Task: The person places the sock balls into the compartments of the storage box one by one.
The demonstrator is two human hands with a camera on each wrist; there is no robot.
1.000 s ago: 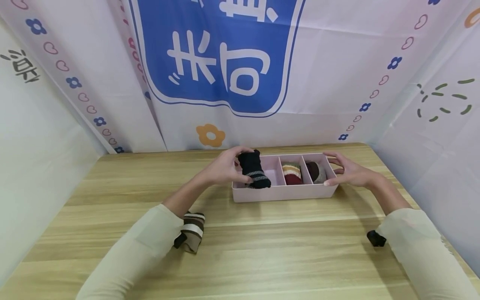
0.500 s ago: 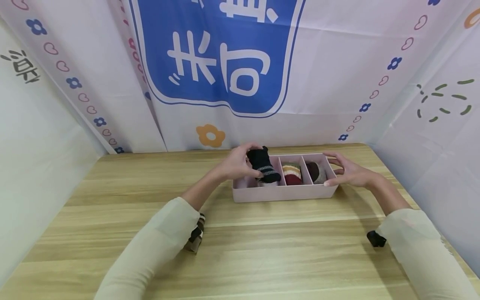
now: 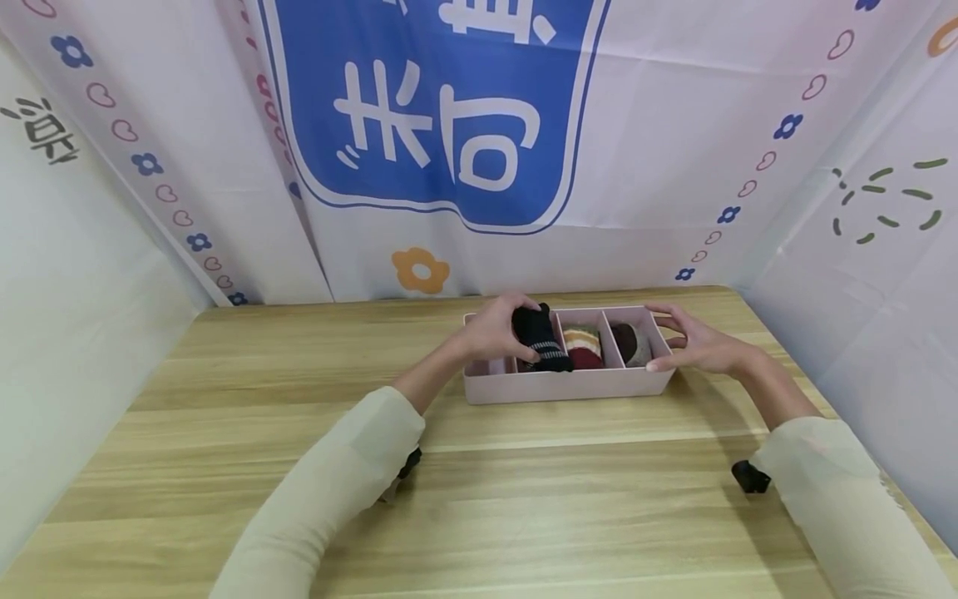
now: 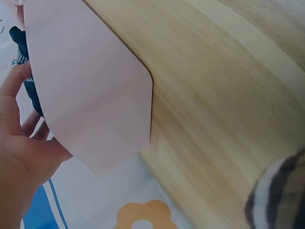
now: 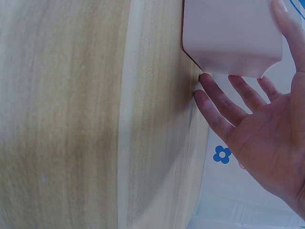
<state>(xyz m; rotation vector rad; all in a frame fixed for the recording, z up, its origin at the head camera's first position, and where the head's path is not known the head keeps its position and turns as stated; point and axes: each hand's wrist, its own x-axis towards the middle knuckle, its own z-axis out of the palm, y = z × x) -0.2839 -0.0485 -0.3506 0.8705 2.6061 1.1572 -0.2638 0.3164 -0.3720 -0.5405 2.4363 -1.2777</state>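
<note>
My left hand pinches a rolled black sock with grey stripes between thumb and fingers. The sock sits low in the pink divided box, in the compartment left of the red, white and yellow sock; its near end overlaps the front rim. Most of it is hidden behind the box wall in the left wrist view. At the box's right end my right hand holds the corners, thumb at the front rim and fingers at the end wall. A grey and dark brown sock fills the right-end compartment.
A brown and white striped sock lies on the wooden table, mostly hidden by my left sleeve in the head view. The white printed curtain stands right behind the box. Black wrist devices hang under the sleeves.
My left hand has carried the black sock to the right and lowered it into the compartment beside the red striped sock. My left sleeve now covers most of the brown striped sock. Right hand unmoved.
</note>
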